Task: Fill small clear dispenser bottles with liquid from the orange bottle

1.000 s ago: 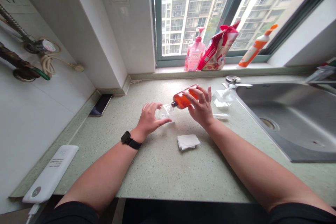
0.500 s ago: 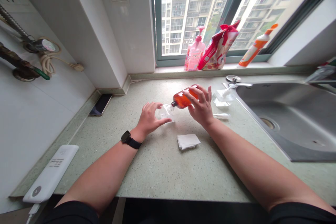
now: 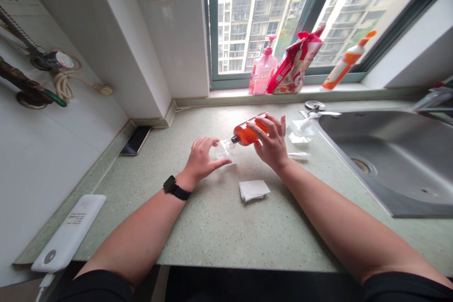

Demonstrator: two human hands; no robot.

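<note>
Tipped on its side above the counter, an amber bottle is held in my right hand, its dark open neck pointing down and left. The neck meets or nearly meets the mouth of a small clear plastic bottle. My left hand is curled around that clear bottle, thumb on the near side and fingers on the far side. Whether liquid is flowing between the two is too small to make out. Folded white tissues lie on the counter in front of the bottles.
A steel sink is at the right, with a clear plastic piece and a white item beside it. A phone and a white power bank lie left. Pink pump bottle, red bag and orange bottle line the sill.
</note>
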